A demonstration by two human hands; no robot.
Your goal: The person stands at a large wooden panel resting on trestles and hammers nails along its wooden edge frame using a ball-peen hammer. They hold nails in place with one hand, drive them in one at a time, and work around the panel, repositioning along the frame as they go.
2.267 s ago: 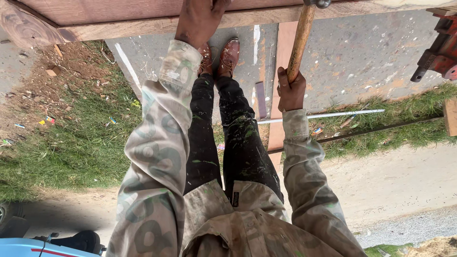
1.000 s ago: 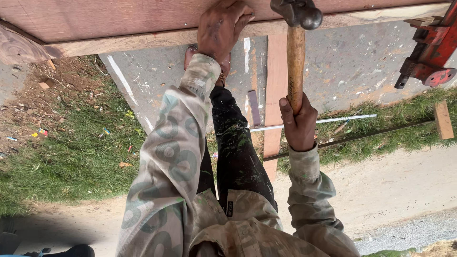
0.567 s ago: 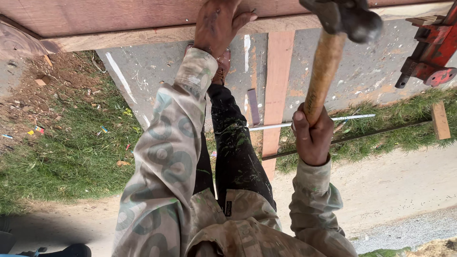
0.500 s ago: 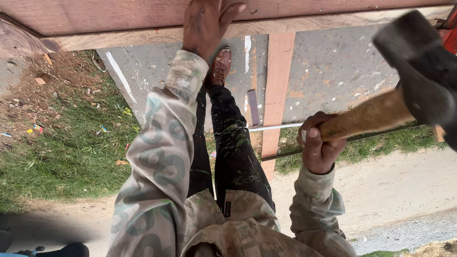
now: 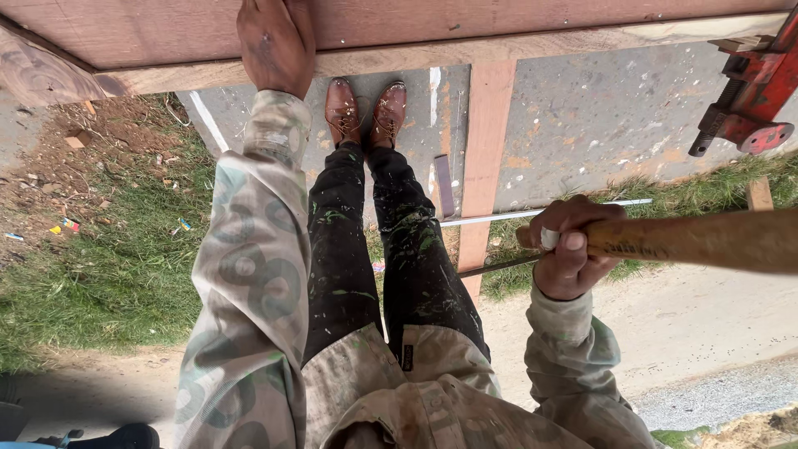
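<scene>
I look straight down at my own body. My left hand (image 5: 277, 41) lies flat on a reddish-brown wooden board (image 5: 499, 21) that runs across the top of the view. My right hand (image 5: 569, 249) is wrapped around the end of a wooden hammer handle (image 5: 706, 241). The handle points right and leaves the picture, so the hammer head is out of view. Below are my paint-spattered black trousers (image 5: 366, 249) and brown shoes (image 5: 366, 108) on concrete.
A red metal clamp (image 5: 744, 100) grips the board's right end. A wooden plank (image 5: 484, 158), a thin metal rod (image 5: 532, 214) and a small wood block (image 5: 758, 194) lie on the ground. Grass (image 5: 108, 266) and dirt lie to the left, a gravel path below.
The hammer was upright against the board with its head up; my right hand has swung it down and to the right, and the head has gone out of view. My left hand stays on the board.
</scene>
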